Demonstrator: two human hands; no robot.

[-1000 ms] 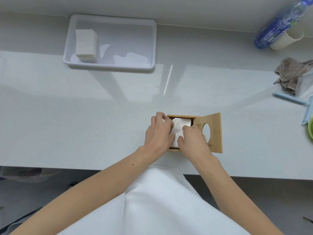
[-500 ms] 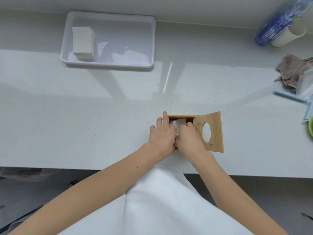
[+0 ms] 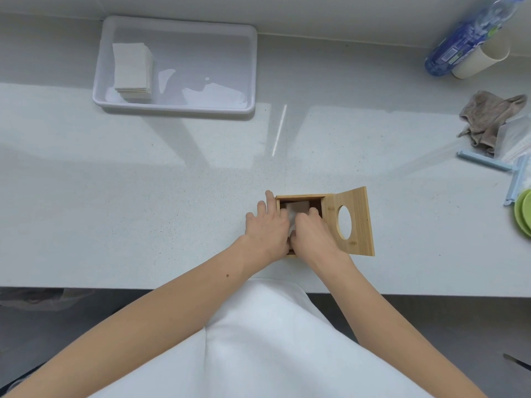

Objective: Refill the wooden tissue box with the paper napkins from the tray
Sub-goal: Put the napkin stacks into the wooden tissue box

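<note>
The wooden tissue box (image 3: 298,198) stands near the counter's front edge, its lid (image 3: 356,222) with a round hole swung open to the right. White napkins (image 3: 294,212) lie inside the box. My left hand (image 3: 268,228) rests over the box's left side, fingers spread flat, thumb side on the napkins. My right hand (image 3: 311,234) presses down into the box on the napkins. A stack of folded napkins (image 3: 132,70) sits at the left end of the white tray (image 3: 250,64) at the back.
At the back right lie a blue water bottle (image 3: 459,44) and a paper cup (image 3: 479,61). A grey rag (image 3: 485,119), blue clips (image 3: 485,162) and green dishes (image 3: 524,215) crowd the right edge. The counter's front edge runs just below my wrists.
The napkins have gone deeper into the box, with less white showing. Both hands have pushed further down and closer together over the opening.
</note>
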